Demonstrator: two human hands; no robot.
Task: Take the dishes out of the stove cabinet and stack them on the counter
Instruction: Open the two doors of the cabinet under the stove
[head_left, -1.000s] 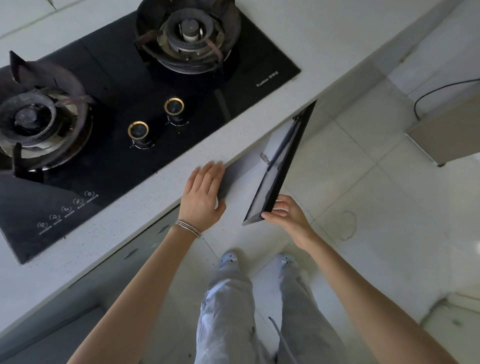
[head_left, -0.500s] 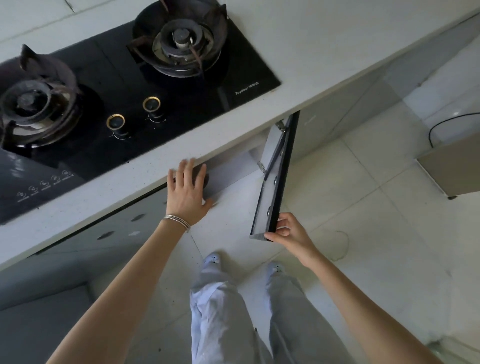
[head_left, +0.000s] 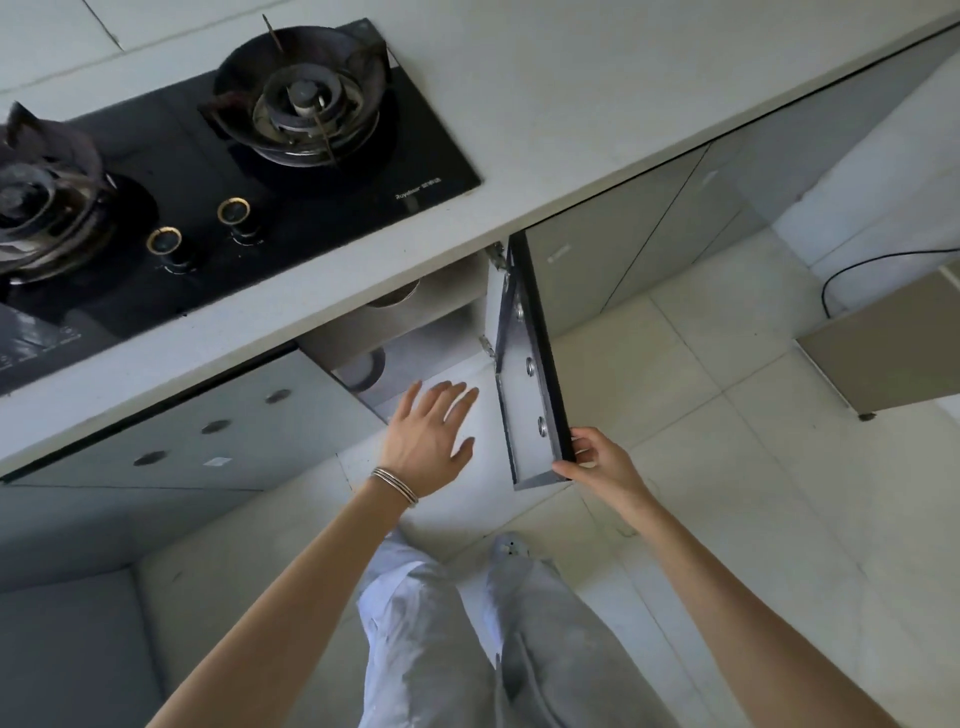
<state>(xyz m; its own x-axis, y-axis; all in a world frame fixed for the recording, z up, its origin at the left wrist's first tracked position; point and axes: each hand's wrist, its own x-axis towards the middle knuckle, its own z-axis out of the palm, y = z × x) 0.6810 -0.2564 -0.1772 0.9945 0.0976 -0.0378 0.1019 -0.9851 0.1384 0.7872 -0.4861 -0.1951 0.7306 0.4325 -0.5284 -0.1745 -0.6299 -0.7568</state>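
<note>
The stove cabinet's right door (head_left: 527, 374) stands swung out, edge-on to me, and my right hand (head_left: 597, 462) grips its lower outer corner. Inside the opening, under the counter edge, I see the rims of metal dishes (head_left: 387, 301) on an upper shelf and a round dish (head_left: 363, 371) below; most of the interior is hidden. My left hand (head_left: 431, 436), fingers spread and holding nothing, hovers in front of the opening, just off the lower dish. The pale counter (head_left: 545, 104) lies bare to the right of the stove.
A black glass gas hob (head_left: 270, 171) with two burners and two knobs fills the counter's left. The closed left cabinet door (head_left: 208, 431) has round holes. A beige unit (head_left: 893, 343) with a black cable stands on the tiled floor at right. My legs are below.
The door has swung further out in my right hand. My left hand left the counter edge and dropped in front of the opening. The view lowered, showing dishes inside.
</note>
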